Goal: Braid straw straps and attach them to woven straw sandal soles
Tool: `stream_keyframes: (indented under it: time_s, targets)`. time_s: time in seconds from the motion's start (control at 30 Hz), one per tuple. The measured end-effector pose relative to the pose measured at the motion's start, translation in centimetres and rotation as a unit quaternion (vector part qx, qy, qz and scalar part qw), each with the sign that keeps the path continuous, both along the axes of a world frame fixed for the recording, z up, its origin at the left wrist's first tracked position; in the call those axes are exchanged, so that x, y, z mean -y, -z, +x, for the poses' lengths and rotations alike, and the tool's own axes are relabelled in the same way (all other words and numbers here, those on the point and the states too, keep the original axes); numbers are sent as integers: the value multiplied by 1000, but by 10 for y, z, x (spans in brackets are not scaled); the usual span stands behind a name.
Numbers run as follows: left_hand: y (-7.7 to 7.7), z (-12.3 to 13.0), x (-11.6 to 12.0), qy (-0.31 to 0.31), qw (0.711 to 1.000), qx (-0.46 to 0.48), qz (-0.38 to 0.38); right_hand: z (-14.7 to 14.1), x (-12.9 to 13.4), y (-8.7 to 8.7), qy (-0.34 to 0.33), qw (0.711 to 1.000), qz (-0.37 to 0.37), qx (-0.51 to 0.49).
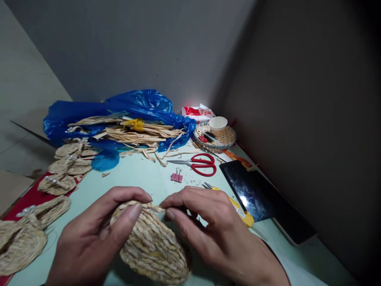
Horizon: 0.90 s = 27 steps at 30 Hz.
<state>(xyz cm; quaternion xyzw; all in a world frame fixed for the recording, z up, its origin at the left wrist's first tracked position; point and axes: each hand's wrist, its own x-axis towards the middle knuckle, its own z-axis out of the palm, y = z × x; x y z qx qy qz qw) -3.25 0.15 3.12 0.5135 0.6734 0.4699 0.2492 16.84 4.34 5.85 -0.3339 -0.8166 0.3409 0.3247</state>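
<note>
An oval woven straw sole [154, 248] of braided strands is tilted up close in front of me. My left hand [98, 230] is closed on its upper left edge, the thumb lying on the braided face. From the sole's top a short twisted straw strand [156, 208] runs to the right. My right hand [208, 222] pinches the end of that strand between thumb and forefinger. Just beyond the right hand lie yellow-handled pliers [242, 212], partly covered by it. Red-handled scissors [198, 163] and a pink binder clip [176, 176] rest farther back.
A blue plastic bag [139, 101] holds a bundle of dry straw strips [143, 135]. Several small woven slippers [61, 184] with pearl beads line the left side. A black tablet [247, 190] lies right; behind it, a woven tray [229, 139] bears a white cup [218, 124].
</note>
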Motion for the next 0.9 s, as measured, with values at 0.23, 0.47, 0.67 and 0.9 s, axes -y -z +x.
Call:
stream_keyframes:
  time_s: [0.23,0.47,0.67,0.9]
  targets:
    - [8,-4,1,-11,996,-85,18,3,2,0,-3,1000,-17,24]
    - [14,-7,-2,-13,984,-164,61,-2,3,0,0,996,-63,61]
    - [16,-2,-3,-33,986,-153,64,-3,3,6,-7,997,-54,57]
    - [11,8,-6,-70,990,-111,49,-2,3,12,-27,999,8,18]
